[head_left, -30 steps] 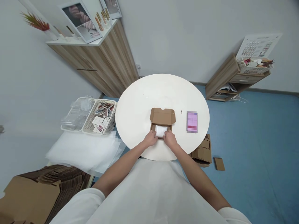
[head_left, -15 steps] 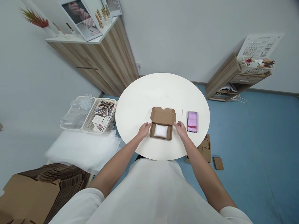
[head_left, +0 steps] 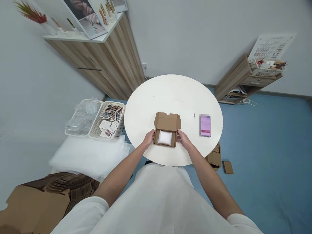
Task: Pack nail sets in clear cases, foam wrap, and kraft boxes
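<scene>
On a round white desk (head_left: 170, 94), an open cardboard box (head_left: 167, 123) holding a white packet (head_left: 165, 138) sits between the right hand (head_left: 184, 139), loosely spread, and the left hand (head_left: 149, 139), grip unclear, where uneven pushing could skew the box.

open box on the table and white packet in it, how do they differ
The box is brown cardboard; the packet is white. The box is larger, and the packet lies inside it. The box has flat, straight-edged panels; the packet looks puffy. Both are roughly rectangular.
</scene>
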Action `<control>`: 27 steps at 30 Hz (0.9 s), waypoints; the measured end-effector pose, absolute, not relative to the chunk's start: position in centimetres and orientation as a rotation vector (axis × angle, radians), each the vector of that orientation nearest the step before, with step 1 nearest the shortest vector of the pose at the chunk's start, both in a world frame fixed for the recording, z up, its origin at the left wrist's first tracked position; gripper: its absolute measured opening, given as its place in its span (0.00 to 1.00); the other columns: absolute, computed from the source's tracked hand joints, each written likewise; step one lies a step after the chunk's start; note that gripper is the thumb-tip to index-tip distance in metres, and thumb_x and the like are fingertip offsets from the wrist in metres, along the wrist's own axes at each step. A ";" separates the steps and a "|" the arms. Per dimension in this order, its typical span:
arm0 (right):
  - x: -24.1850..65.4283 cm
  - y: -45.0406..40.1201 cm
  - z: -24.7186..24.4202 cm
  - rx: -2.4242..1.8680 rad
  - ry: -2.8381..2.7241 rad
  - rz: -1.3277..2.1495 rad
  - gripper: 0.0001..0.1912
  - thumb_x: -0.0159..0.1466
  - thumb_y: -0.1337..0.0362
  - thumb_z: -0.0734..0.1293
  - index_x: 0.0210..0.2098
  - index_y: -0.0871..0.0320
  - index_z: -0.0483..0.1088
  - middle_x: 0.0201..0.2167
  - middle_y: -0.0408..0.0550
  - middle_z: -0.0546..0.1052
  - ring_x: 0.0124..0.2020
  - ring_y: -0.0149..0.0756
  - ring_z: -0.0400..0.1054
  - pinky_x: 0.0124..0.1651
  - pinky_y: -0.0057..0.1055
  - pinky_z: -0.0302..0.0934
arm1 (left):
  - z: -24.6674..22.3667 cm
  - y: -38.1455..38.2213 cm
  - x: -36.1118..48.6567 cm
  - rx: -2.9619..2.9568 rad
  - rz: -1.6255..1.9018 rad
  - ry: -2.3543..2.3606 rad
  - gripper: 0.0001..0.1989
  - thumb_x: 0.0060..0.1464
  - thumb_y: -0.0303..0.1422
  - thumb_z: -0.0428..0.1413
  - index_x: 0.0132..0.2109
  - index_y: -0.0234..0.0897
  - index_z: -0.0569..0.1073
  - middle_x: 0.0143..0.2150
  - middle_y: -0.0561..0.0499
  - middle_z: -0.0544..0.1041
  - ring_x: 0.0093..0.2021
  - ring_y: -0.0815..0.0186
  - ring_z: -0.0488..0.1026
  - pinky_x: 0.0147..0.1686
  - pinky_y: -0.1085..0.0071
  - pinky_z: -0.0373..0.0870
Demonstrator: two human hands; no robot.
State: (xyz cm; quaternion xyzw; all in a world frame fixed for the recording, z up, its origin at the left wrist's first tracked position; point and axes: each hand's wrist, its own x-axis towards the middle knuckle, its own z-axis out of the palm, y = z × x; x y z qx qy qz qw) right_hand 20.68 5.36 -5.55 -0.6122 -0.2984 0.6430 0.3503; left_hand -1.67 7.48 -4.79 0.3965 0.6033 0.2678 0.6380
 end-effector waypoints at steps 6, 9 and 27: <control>19.4 5.7 -6.3 -1.648 -0.687 1.551 0.25 0.54 0.44 0.56 0.40 0.55 0.66 0.44 0.49 0.70 0.32 0.32 0.66 0.32 0.28 0.60 | -5.5 9.4 -4.6 0.840 0.633 1.503 0.29 0.50 0.54 0.40 0.43 0.34 0.68 0.47 0.39 0.70 0.45 0.62 0.69 0.37 0.69 0.66; 19.5 6.7 -6.5 -1.679 -0.592 1.463 0.27 0.54 0.43 0.55 0.43 0.55 0.65 0.43 0.50 0.70 0.35 0.35 0.65 0.33 0.30 0.58 | -5.4 11.1 -5.1 0.842 0.653 1.448 0.31 0.48 0.56 0.40 0.46 0.35 0.66 0.49 0.38 0.69 0.46 0.61 0.69 0.37 0.70 0.67; 19.3 6.5 -2.8 -1.426 -0.681 1.511 0.30 0.56 0.40 0.46 0.46 0.47 0.65 0.54 0.38 0.62 0.52 0.39 0.57 0.46 0.36 0.54 | -4.1 13.7 -3.9 0.869 0.659 1.094 0.38 0.51 0.56 0.28 0.56 0.34 0.59 0.56 0.41 0.62 0.54 0.57 0.61 0.46 0.65 0.63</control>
